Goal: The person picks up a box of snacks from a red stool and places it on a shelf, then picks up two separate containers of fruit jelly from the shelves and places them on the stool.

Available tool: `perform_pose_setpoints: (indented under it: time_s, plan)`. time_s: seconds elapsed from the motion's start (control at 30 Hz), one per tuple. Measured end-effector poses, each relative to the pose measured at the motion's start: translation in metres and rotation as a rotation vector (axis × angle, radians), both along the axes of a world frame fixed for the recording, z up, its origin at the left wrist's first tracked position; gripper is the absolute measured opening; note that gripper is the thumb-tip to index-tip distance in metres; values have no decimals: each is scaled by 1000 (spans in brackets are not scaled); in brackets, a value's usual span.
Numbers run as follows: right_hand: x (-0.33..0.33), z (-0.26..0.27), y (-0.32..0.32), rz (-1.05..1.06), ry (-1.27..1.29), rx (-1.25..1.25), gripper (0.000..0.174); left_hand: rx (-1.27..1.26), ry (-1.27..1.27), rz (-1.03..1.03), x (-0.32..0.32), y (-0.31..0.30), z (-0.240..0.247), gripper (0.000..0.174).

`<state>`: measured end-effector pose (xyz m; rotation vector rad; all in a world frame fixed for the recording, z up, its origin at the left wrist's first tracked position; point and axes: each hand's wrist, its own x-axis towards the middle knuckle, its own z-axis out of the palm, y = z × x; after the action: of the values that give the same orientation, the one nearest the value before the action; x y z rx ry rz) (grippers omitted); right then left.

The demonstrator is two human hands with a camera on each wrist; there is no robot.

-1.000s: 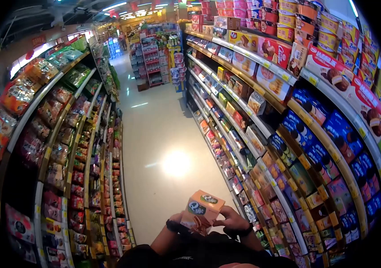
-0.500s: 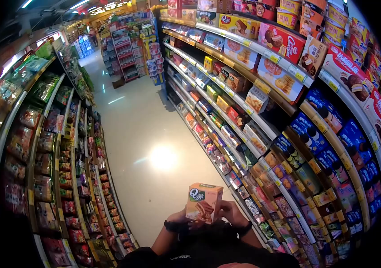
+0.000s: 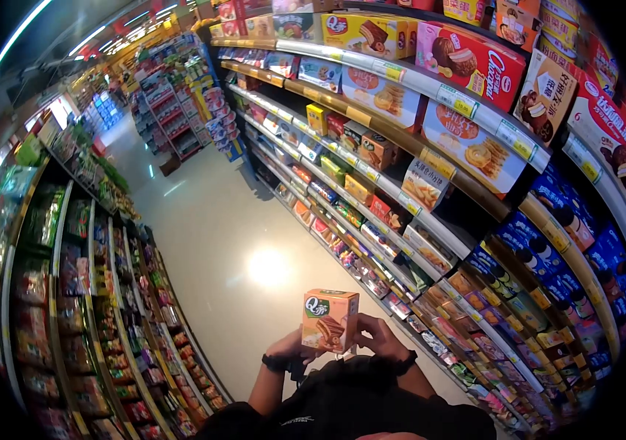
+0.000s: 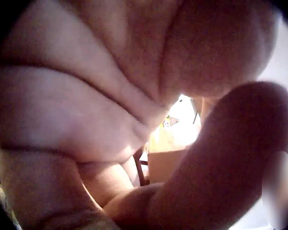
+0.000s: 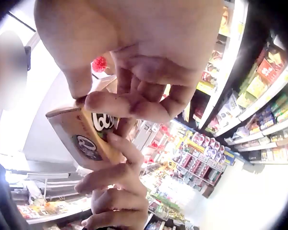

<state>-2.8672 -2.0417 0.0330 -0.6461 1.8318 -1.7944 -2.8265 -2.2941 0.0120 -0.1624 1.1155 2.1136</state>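
Observation:
A small orange box [image 3: 329, 320] with a "Q" logo and a picture of brown snacks is held upright in front of the body. My left hand [image 3: 289, 348] grips its left lower side; my right hand [image 3: 379, 337] pinches its right edge. In the right wrist view the box [image 5: 81, 139] is between the right hand's thumb and fingers [image 5: 129, 103], while the left hand [image 5: 117, 191] touches it from below. Bent left fingers [image 4: 221, 163] fill the left wrist view, with part of the box [image 4: 165, 165] behind them.
Shelves of boxed biscuits [image 3: 467, 62] run along the right, with blue packs [image 3: 555, 249] at far right. Bagged snacks [image 3: 34, 286] line the left shelves. Pale aisle floor [image 3: 210, 227] lies between, leading to a display rack [image 3: 170, 117] farther back.
The box has turned from tilted to upright, its front picture facing the head camera, both hands still on it. The view has swung toward the right shelves, which now look larger.

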Motion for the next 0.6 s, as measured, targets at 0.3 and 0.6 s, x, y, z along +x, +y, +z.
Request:
perform_pose_setpoints:
  time_s: [0.3,0.6]
  plan:
    - [-92,-28,14,-150,91,-129,73,-163,218,-367,-146,3,17,51]
    - [-156,-23,-22,-586,22,-207,66,-30,340,-448,-277,-3,-5,53]
